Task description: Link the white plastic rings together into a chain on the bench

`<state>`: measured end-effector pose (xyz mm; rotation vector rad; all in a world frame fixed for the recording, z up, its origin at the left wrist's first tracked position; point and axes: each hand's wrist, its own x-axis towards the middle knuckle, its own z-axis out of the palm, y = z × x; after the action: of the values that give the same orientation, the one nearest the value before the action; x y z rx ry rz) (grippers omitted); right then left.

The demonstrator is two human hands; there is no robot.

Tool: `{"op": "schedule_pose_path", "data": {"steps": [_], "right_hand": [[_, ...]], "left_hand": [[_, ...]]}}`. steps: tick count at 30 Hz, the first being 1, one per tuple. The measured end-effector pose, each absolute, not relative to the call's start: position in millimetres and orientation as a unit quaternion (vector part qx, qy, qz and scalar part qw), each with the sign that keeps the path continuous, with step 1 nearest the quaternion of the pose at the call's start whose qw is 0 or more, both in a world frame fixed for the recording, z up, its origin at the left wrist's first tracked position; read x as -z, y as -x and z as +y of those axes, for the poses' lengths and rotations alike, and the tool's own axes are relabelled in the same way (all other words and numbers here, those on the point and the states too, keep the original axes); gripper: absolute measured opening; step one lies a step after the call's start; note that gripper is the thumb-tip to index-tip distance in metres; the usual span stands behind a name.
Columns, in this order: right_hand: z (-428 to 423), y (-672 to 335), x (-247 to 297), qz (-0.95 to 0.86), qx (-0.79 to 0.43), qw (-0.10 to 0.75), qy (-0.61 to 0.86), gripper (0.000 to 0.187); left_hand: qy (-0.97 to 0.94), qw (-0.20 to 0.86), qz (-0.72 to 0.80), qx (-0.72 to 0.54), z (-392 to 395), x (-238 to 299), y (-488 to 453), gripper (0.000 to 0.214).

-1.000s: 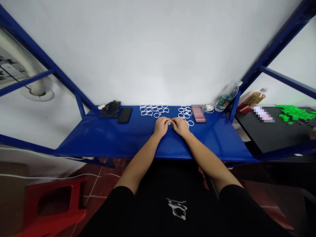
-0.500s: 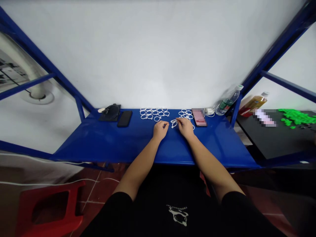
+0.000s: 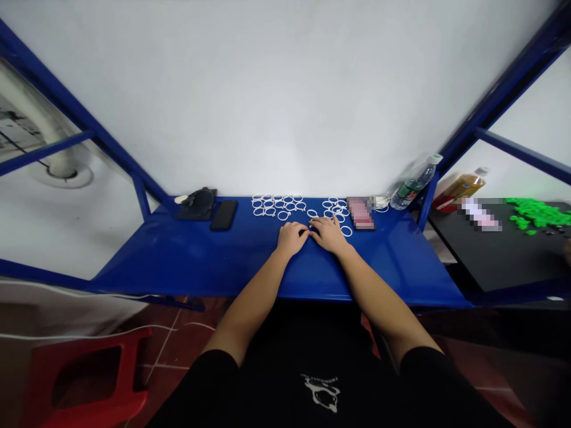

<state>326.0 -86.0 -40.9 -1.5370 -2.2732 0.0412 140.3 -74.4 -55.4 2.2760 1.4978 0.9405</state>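
My left hand is low over the table, fingers curled and pressed together, its fingertips meeting those of my right hand. What it pinches, if anything, is hidden. My right hand is closed at the fingertips, where a bit of a white ring shows; most of that ring is covered by the fingers. Just beyond them lies a loose white ring. Another white ring rests right of my right hand. A group of white rings lies beyond my left hand, with a smaller group beyond my right.
The blue table meets the white wall. On it are a black phone, a dark pouch, a pink-screened phone and a water bottle. Green pieces cover part of a black side table.
My hands have come together. The white ring that hung from my right fingers is now mostly hidden between the fingertips. The camera view has shifted slightly.
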Motion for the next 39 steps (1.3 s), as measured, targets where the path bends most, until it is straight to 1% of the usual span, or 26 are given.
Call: {"op": "schedule_pose_path", "data": {"steps": [2,4,7,10,13,16,19,21,25,30,36,39], "right_hand": [[-84.6,-325.9,43.1,-0.805,0.002,0.196,0.560,0.042],[-83.9,-326.3,43.1,-0.800,0.011,0.203,0.564,0.042],[-85.1,-327.6,39.9,-0.794,0.008,0.221,0.567,0.037],[-87.0,-329.7,36.0,-0.789,-0.006,0.216,0.575,0.030],[-86.4,-332.0,33.0,-0.798,-0.033,0.203,0.567,0.027],[-83.6,-334.9,30.0,-0.802,-0.044,0.219,0.553,0.029],[-82.1,-338.3,26.1,-0.789,-0.032,0.248,0.561,0.029],[-82.6,-339.7,23.4,-0.783,-0.026,0.266,0.561,0.027],[-85.4,-337.0,19.2,-0.795,-0.026,0.289,0.533,0.025],[-87.9,-330.5,18.1,-0.799,-0.030,0.296,0.522,0.026],[-88.2,-331.4,16.7,-0.793,-0.033,0.302,0.527,0.026],[-88.2,-332.0,15.7,-0.794,-0.040,0.311,0.521,0.025]], "left_hand": [[-0.784,0.131,0.517,-0.317,-74.6,54.6,-140.6,0.010],[-0.785,0.133,0.519,-0.311,-75.3,54.4,-140.5,0.012],[-0.789,0.132,0.514,-0.309,-76.9,54.6,-139.9,0.012],[-0.789,0.126,0.512,-0.315,-77.0,52.4,-141.4,0.013],[-0.803,0.103,0.497,-0.312,-71.6,45.4,-148.2,0.026],[-0.845,0.072,0.464,-0.254,-59.8,37.4,-159.4,0.035],[-0.873,0.055,0.455,-0.166,-44.8,34.0,-170.1,0.033],[-0.879,0.039,0.455,-0.142,-34.9,34.3,-175.4,0.031],[-0.876,0.025,0.458,-0.150,-16.6,37.3,-181.9,0.031],[-0.879,0.013,0.452,-0.150,3.4,38.9,-189.8,0.026],[-0.865,0.047,0.473,-0.158,12.4,36.6,-200.5,0.023],[-0.853,0.075,0.475,-0.203,5.3,39.8,-195.6,0.027]]}}
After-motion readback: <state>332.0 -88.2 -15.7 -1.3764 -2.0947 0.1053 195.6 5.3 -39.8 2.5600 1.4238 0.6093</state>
